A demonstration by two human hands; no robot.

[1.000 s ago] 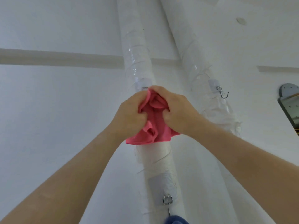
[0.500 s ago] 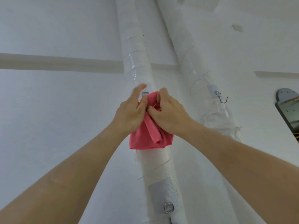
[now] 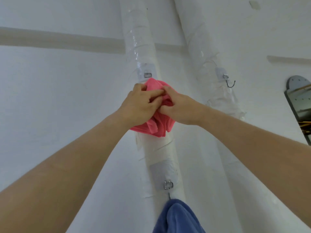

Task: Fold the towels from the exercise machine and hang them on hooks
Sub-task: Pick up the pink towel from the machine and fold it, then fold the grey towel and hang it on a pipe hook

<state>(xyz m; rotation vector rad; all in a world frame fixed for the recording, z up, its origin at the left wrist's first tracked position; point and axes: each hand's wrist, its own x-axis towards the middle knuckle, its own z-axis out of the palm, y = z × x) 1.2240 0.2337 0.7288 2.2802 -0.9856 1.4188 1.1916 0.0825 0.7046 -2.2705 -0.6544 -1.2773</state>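
Note:
A folded pink towel (image 3: 159,126) hangs against the white wrapped pipe (image 3: 161,148), just below an upper metal hook mount (image 3: 147,75). My left hand (image 3: 139,105) and my right hand (image 3: 178,106) both pinch the towel's bunched top, fingers pressed together at its middle. The hook itself is hidden behind the cloth and my fingers. Lower on the same pipe a blue towel (image 3: 178,217) hangs from a second hook mount (image 3: 168,184). On the right pipe a bare metal hook (image 3: 229,83) sticks out.
Two white taped pipes run up a white wall; the second pipe (image 3: 202,47) stands to the right. A grey board with a mirror-like panel (image 3: 299,101) leans at the right edge. A pale ledge (image 3: 58,39) crosses the wall at the left.
The view has tilted down, bringing the blue towel into sight. The pink towel now sits lower, under the upper hook mount, and my fingers have shifted on its top.

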